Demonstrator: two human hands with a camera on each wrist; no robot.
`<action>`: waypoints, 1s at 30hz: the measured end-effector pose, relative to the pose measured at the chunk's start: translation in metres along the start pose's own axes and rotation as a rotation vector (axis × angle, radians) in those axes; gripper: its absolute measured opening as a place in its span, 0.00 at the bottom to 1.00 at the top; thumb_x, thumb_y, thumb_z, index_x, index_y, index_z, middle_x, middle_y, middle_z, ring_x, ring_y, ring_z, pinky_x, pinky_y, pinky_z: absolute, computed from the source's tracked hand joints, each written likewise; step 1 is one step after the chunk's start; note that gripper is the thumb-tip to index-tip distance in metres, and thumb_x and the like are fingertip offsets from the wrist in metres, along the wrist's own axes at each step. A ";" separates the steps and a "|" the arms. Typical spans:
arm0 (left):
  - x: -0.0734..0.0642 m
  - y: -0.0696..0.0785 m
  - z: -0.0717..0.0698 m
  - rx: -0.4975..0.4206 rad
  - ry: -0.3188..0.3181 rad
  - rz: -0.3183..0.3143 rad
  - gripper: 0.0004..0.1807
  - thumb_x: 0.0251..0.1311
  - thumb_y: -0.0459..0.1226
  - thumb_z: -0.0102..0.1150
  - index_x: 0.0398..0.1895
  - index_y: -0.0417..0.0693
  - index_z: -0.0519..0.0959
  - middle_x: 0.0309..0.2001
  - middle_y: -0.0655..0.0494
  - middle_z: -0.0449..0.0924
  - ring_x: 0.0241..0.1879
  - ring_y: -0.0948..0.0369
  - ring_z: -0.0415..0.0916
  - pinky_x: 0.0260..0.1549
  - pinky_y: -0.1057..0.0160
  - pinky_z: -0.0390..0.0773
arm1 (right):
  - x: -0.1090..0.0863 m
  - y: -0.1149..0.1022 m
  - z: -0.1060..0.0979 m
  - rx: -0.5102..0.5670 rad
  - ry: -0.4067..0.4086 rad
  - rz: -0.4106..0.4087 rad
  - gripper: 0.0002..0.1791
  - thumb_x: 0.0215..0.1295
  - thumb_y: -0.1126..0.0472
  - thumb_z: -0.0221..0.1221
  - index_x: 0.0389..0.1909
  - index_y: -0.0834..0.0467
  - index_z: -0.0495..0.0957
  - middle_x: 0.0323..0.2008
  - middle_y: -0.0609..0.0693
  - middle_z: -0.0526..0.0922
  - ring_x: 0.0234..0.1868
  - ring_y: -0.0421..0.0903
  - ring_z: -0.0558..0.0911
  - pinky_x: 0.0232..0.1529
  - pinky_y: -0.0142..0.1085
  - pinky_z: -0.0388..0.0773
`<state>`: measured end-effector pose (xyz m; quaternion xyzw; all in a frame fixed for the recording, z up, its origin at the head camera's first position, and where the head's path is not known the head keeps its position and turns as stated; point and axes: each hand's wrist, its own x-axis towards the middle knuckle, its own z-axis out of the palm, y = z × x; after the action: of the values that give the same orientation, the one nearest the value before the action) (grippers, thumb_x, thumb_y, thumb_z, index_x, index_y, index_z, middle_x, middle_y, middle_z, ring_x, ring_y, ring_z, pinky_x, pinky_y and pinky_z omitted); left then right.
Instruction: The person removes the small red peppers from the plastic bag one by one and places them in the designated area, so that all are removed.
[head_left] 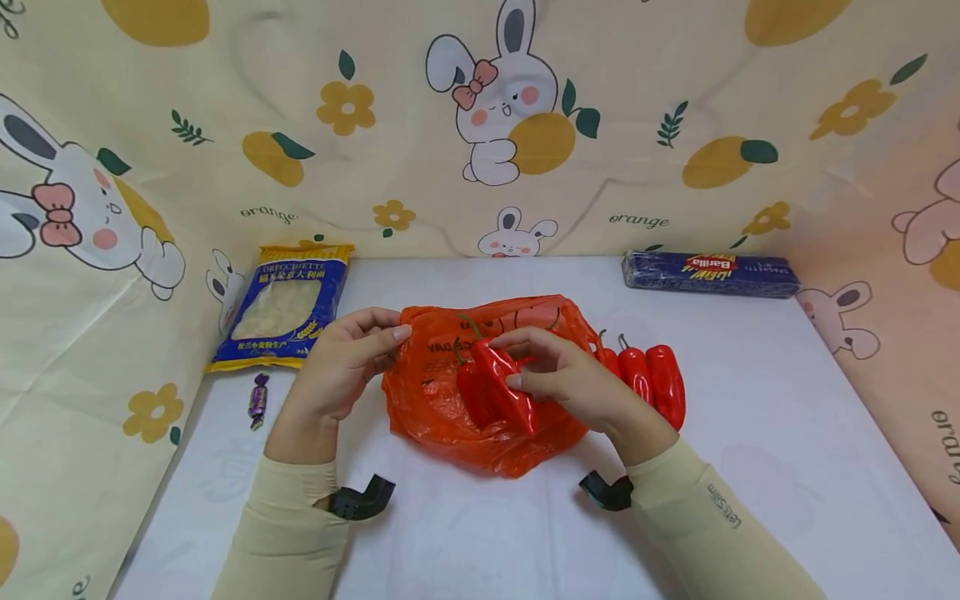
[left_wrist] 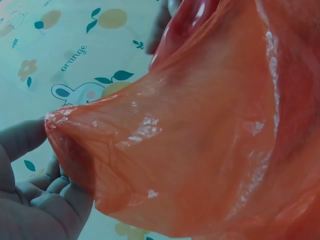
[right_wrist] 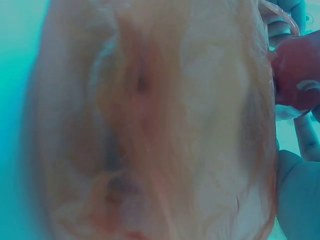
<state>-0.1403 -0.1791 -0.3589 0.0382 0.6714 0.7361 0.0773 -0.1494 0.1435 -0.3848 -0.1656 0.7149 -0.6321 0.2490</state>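
Pinching orange bag [head_left: 431, 417] at edge with left grip [head_left: 341, 362]; pinching red pepper [head_left: 506, 400] over bag with right grip [head_left: 573, 379]. Could tear bag by tugging too hard; could drop glossy pepper by pinching too loosely.

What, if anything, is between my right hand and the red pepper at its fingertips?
Nothing visible: the right hand grips the red pepper directly. In the head view, the orange bag shows behind the pepper, and the left hand holds the bag's edge, left of that grip.
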 end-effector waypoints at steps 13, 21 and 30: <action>0.000 0.001 -0.003 -0.008 -0.002 0.003 0.06 0.77 0.31 0.63 0.51 0.39 0.82 0.39 0.52 0.86 0.38 0.56 0.80 0.41 0.62 0.83 | -0.029 0.018 -0.026 0.056 0.093 -0.130 0.26 0.77 0.67 0.63 0.72 0.56 0.74 0.69 0.60 0.76 0.67 0.63 0.76 0.53 0.51 0.86; 0.002 0.000 -0.004 -0.004 -0.005 0.002 0.06 0.77 0.31 0.63 0.51 0.38 0.82 0.39 0.51 0.86 0.38 0.55 0.80 0.42 0.62 0.83 | -0.047 0.029 -0.045 0.054 0.162 -0.146 0.26 0.78 0.69 0.61 0.73 0.56 0.73 0.69 0.61 0.74 0.69 0.60 0.75 0.54 0.49 0.86; 0.002 0.000 -0.004 -0.004 -0.008 -0.004 0.07 0.77 0.31 0.63 0.52 0.38 0.81 0.39 0.52 0.85 0.38 0.55 0.78 0.41 0.62 0.82 | -0.070 0.039 -0.073 0.086 0.273 -0.129 0.26 0.80 0.69 0.60 0.74 0.56 0.73 0.71 0.58 0.71 0.68 0.55 0.74 0.54 0.43 0.85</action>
<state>-0.1425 -0.1828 -0.3597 0.0396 0.6698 0.7370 0.0816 -0.1307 0.2480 -0.4072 -0.1129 0.7023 -0.6933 0.1154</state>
